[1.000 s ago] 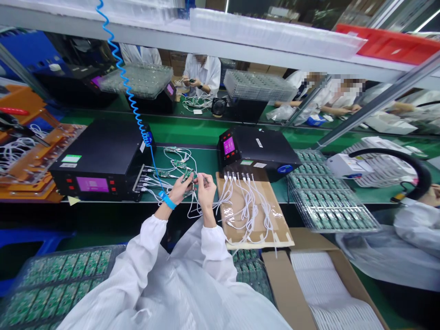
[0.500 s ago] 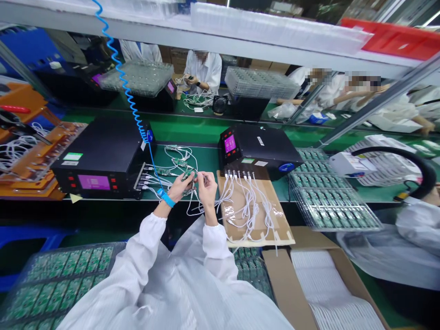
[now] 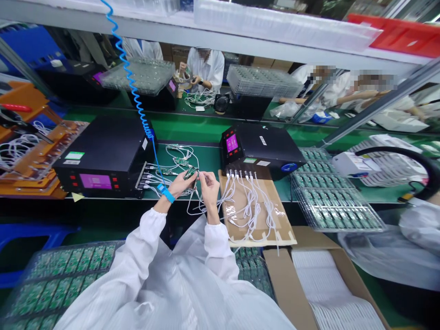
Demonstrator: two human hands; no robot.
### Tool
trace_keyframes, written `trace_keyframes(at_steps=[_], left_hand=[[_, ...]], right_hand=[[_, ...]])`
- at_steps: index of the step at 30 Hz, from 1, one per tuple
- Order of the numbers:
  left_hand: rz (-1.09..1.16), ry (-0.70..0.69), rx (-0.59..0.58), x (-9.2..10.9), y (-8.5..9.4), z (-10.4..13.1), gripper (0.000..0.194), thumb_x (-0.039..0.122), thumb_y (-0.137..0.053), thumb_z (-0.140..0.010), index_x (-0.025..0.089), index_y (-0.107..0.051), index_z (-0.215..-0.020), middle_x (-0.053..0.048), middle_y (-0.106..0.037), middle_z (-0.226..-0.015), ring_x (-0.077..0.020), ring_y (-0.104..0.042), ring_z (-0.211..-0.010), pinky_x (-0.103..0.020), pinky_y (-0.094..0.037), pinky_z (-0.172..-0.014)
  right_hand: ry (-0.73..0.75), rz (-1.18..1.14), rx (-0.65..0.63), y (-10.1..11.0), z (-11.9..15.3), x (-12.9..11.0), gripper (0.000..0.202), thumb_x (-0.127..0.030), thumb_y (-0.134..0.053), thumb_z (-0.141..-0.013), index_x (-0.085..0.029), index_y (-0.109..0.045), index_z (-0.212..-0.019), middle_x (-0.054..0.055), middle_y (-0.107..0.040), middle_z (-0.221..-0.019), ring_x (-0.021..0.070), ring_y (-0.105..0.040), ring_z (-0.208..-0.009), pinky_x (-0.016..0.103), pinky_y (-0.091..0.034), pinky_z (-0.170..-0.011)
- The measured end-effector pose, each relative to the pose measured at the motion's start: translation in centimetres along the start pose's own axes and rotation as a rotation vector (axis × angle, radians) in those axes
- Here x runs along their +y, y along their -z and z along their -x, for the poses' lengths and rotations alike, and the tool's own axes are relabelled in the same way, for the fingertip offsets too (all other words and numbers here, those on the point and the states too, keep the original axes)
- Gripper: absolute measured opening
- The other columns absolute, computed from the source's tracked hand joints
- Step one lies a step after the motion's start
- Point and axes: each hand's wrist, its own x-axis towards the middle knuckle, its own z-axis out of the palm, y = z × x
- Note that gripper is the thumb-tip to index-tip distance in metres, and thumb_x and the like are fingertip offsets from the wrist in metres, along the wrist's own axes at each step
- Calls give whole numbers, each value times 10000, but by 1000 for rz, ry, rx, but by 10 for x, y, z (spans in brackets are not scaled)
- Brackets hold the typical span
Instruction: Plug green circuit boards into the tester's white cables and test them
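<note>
A small green circuit board (image 3: 189,173) is held in my left hand (image 3: 181,184), whose wrist wears a blue strap (image 3: 166,193) joined to a coiled blue cord (image 3: 134,94). My right hand (image 3: 209,187) touches the board's right end, its thumb and fingers pinched together; whatever they grip is too small to make out. White cables (image 3: 151,176) run from the left black box (image 3: 99,156) to several other boards (image 3: 181,162) lying just behind my hands. More white cables (image 3: 249,206) hang from the right black box (image 3: 263,146) over a cardboard sheet (image 3: 282,229).
Clear trays of boards stand at the right (image 3: 340,208) and lower left (image 3: 65,279). An open carton (image 3: 288,284) is at the lower right, orange fixtures (image 3: 30,169) at the left. A metal shelf (image 3: 213,41) crosses above; people in white work behind it.
The view has shifted slightly. Both hands stay together at the board, with my right fingers a little changed in pose. Across the bench, a person's hand has risen with a board.
</note>
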Motion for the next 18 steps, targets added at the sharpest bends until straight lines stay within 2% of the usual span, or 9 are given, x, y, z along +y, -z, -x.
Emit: trace_keyframes(at_steps=[3, 5, 8, 10, 12, 14, 16, 18], left_hand=[[-77, -39, -5, 4, 1, -8, 488, 559, -889, -715, 160, -650, -863, 21, -582, -660, -88, -512, -513, -232, -498, -510], [-111, -34, -6, 11, 0, -17, 467, 524, -898, -722, 158, -657, -884, 15, -597, -678, -98, -533, -530, -244, -521, -527], [-122, 6, -8, 24, -2, -34, 437, 480, -909, -726, 154, -650, -858, 5, -609, -696, -105, -559, -554, -259, -559, -560], [-92, 31, -5, 30, -2, -46, 426, 476, -899, -747, 157, -630, -830, 14, -588, -674, -86, -516, -520, -273, -585, -582], [-58, 38, 5, 32, 0, -55, 424, 489, -879, -774, 161, -618, -841, 16, -595, -683, -60, -447, -480, -280, -599, -590], [-30, 48, 2, 30, 1, -62, 437, 516, -857, -794, 165, -607, -863, 2, -625, -722, -43, -401, -463, -288, -611, -597], [-13, 63, -19, 28, 1, -65, 453, 541, -843, -802, 167, -595, -867, -2, -635, -737, -33, -381, -456, -300, -625, -618], [-12, 70, -40, 25, -1, -66, 445, 517, -858, -795, 166, -596, -875, 4, -634, -734, -28, -389, -452, -293, -624, -621]], right_hand=[[-5, -21, -5, 3, -9, 5, 287, -433, -694, -904, -155, -761, -914, 52, -665, -901, 171, -673, -872, 311, -558, -851], [7, 33, -37, 9, -16, 9, 302, -435, -657, -930, -158, -767, -977, 81, -712, -974, 195, -687, -955, 334, -554, -906], [20, 319, 5, 26, -13, 18, 345, -368, -499, -1016, -158, -739, -1148, 133, -724, -1163, 225, -662, -1102, 382, -520, -1000], [-15, 597, -16, 40, 1, 27, 339, -205, -428, -1004, -142, -729, -1147, 151, -713, -1148, 235, -646, -1087, 392, -502, -1006], [-53, 862, -179, 52, 24, 35, 374, -37, -427, -900, -146, -735, -1081, 142, -699, -1072, 241, -626, -1027, 381, -492, -980], [-46, 1068, -355, 59, 47, 41, 442, 47, -469, -789, -166, -728, -1076, 136, -674, -1090, 256, -588, -1029, 377, -473, -968], [-16, 1225, -436, 59, 64, 44, 505, 77, -511, -728, -178, -702, -1120, 141, -638, -1162, 272, -547, -1057, 382, -452, -962], [5, 1337, -465, 54, 70, 43, 512, 83, -534, -731, -175, -668, -1152, 144, -609, -1182, 273, -525, -1050, 378, -436, -935]])
